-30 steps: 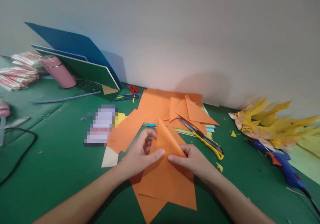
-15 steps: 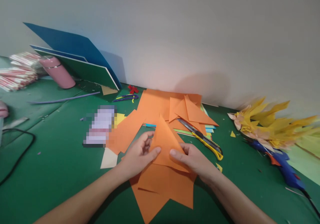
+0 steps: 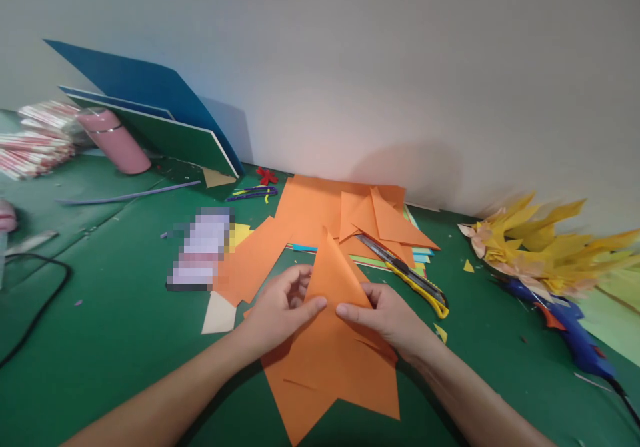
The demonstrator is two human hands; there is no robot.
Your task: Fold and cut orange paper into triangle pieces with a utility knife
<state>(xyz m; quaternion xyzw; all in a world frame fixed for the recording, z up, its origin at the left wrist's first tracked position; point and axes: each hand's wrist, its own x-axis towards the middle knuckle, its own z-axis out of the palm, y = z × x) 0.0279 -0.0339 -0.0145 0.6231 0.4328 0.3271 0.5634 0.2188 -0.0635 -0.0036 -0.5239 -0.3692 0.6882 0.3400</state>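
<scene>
Between my two hands is a sheet of orange paper (image 3: 333,340), its upper part drawn into a pointed, partly folded shape. My left hand (image 3: 287,310) grips its left edge, thumb on the front and fingers curled behind. On the right edge my right hand (image 3: 383,317) pinches the paper the same way, thumb tip near the other thumb. More orange paper lies under the held sheet, its corner toward me. Just beyond my right hand rests a yellow utility knife (image 3: 405,275) with its blade side pointing away. Folded orange pieces (image 3: 395,224) lie behind the knife.
A blurred-out phone-like object (image 3: 203,250) lies left on the green table (image 3: 125,347). Blue and green boards (image 3: 135,80) lean on the wall beside a pink bottle (image 3: 115,142). At right are a blue glue gun (image 3: 575,337) and a yellow paper flame-like craft (image 3: 525,247).
The held orange sheet has changed shape: its flap's lower edge across the middle no longer shows, and the front looks smoother. My thumbs have come slightly closer together.
</scene>
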